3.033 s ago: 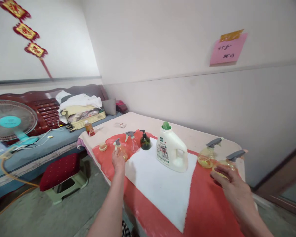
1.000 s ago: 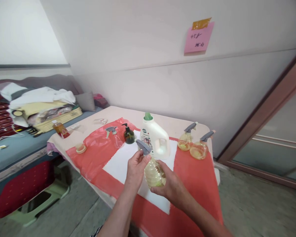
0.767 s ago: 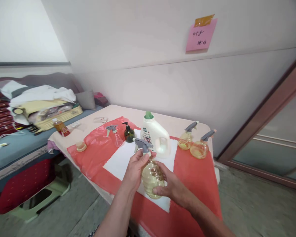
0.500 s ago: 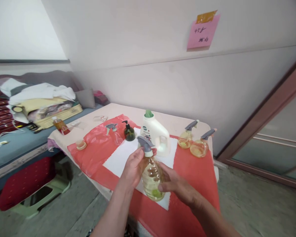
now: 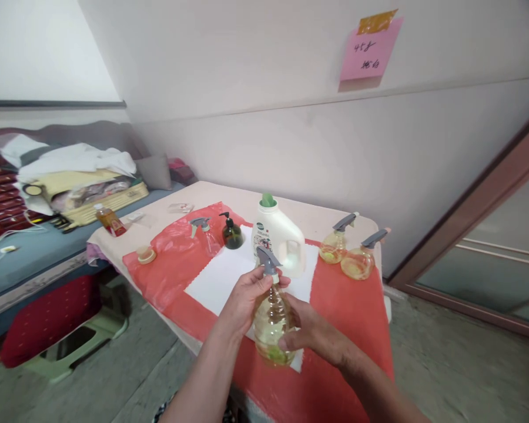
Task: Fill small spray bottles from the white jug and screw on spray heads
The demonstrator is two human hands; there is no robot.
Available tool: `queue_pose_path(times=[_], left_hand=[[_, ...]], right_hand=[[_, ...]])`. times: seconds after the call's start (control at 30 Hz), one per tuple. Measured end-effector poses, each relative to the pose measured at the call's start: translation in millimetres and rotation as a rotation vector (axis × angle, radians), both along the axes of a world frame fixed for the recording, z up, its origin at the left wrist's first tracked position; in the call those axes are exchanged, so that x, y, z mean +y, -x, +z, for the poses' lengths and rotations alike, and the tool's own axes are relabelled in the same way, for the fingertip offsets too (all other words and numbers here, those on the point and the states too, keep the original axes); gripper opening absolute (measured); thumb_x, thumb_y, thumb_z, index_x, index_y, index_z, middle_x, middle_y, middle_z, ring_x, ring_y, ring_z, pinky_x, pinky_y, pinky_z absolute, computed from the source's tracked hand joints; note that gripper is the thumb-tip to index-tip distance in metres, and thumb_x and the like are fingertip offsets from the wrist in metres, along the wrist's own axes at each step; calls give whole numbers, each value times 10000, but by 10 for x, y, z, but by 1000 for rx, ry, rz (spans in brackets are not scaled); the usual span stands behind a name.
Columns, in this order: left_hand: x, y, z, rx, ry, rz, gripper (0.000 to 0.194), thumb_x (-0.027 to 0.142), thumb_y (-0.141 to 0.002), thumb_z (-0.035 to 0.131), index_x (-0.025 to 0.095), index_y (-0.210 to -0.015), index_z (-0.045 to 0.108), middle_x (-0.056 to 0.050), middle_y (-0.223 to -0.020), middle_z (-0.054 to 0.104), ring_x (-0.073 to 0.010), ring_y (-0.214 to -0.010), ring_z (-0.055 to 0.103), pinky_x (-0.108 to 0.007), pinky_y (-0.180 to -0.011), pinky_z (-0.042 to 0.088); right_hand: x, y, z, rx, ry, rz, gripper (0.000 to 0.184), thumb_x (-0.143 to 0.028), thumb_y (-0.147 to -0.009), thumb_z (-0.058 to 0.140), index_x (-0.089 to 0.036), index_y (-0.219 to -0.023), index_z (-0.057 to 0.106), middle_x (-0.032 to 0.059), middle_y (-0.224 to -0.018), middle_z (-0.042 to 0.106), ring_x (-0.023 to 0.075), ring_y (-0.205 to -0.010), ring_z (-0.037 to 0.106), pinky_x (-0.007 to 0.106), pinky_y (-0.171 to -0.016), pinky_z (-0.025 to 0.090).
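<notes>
Between my hands is a clear yellowish spray bottle (image 5: 271, 329) with a grey trigger head, held above the front part of the table. My left hand (image 5: 249, 296) grips its neck just below the white collar. My right hand (image 5: 311, 329) wraps the lower body, thumb in front. A little pale yellow-green liquid shows at the bottom. Right behind the trigger head stands a large white detergent jug (image 5: 280, 232) with a green spout and its handle on the right. It rests on a white sheet (image 5: 214, 282) over red plastic (image 5: 344, 341).
Two similar spray bottles (image 5: 357, 262) stand at the right. On the left are a clear spray bottle (image 5: 209, 239), a dark pump bottle (image 5: 232, 235), a cap (image 5: 145, 254) and an amber bottle (image 5: 110, 221). A red-topped stool (image 5: 53, 317) is beside the table; a pink note (image 5: 370, 53) hangs on the wall.
The spray bottle's head has shifted slightly right and down in view, with my left hand moving along. The grip of both hands stays; the whole view has shifted a little.
</notes>
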State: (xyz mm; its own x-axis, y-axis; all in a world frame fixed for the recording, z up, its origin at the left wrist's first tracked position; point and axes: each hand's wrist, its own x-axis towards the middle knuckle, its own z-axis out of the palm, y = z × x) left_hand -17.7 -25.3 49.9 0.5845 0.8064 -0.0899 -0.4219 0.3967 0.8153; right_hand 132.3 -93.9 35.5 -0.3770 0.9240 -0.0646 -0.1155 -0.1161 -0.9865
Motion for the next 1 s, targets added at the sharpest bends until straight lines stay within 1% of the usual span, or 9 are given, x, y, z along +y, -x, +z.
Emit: queue_pose_path(times=[0.07, 0.23, 0.3, 0.43, 0.57, 0.67, 0.77, 0.9, 1.0], left_hand=[[3, -13, -8, 17, -13, 60, 321, 345, -717, 739, 135, -952, 677, -127, -912, 716, -204, -722, 656, -309, -680, 473], [-14, -115, -48, 198, -200, 193, 281, 299, -661, 780, 142, -882, 704, -61, -853, 710, -190, -808, 641, -290, -762, 459], [-12, -160, -73, 219, -222, 251, 271, 305, -662, 776, 149, -872, 705, -45, -840, 703, -189, -823, 637, -289, -769, 455], [35, -134, -78, 123, -133, 304, 304, 327, -669, 773, 151, -903, 692, -64, -894, 708, -203, -846, 649, -305, -773, 459], [82, 1, -23, -51, -30, 180, 314, 323, -688, 762, 146, -933, 679, -94, -894, 711, -222, -849, 662, -330, -784, 466], [83, 48, -7, -102, -12, 86, 309, 318, -708, 745, 141, -952, 676, -112, -913, 714, -238, -851, 665, -343, -772, 469], [82, 25, -25, -46, -13, 126, 297, 276, -698, 757, 134, -945, 675, -110, -911, 718, -217, -811, 667, -330, -756, 469], [98, -41, -65, -14, -44, 294, 286, 260, -678, 777, 127, -912, 680, -87, -884, 719, -200, -875, 665, -304, -826, 457], [104, -80, -95, -23, -19, 358, 301, 286, -673, 779, 143, -919, 680, -72, -883, 716, -203, -877, 667, -309, -816, 464]], right_hand=[[11, 34, -38, -108, -34, -55, 560, -368, -598, 754, -211, -1082, 521, 19, -1016, 642, 222, -946, 584, 359, -819, 472], [46, 178, -219, -733, -88, -401, 606, -311, -553, 752, -221, -1082, 471, 40, -973, 629, 228, -839, 579, 351, -701, 444], [63, 201, -285, -822, -85, -442, 637, -347, -568, 744, -212, -1122, 461, 72, -1028, 620, 257, -875, 582, 385, -726, 445], [85, 100, -259, -495, -104, -317, 754, -404, -605, 748, -227, -1263, 425, 84, -1175, 592, 265, -1072, 553, 423, -915, 422], [46, -10, -39, 42, -82, -98, 719, -411, -688, 698, -274, -1334, 412, 62, -1353, 505, 239, -1233, 470, 416, -1049, 338], [14, 18, 50, 183, -44, -40, 775, -383, -665, 712, -278, -1364, 392, 57, -1342, 520, 257, -1222, 479, 436, -1036, 356], [34, 66, -27, 53, -51, -89, 840, -351, -627, 737, -255, -1377, 371, 65, -1280, 559, 257, -1162, 519, 433, -999, 395], [107, 65, -224, -409, -108, -337, 850, -272, -600, 733, -252, -1366, 363, 64, -1235, 561, 240, -1105, 536, 424, -970, 419], [135, 74, -297, -612, -207, -417, 823, -274, -606, 722, -259, -1353, 378, 72, -1232, 545, 260, -1122, 523, 438, -952, 428]])
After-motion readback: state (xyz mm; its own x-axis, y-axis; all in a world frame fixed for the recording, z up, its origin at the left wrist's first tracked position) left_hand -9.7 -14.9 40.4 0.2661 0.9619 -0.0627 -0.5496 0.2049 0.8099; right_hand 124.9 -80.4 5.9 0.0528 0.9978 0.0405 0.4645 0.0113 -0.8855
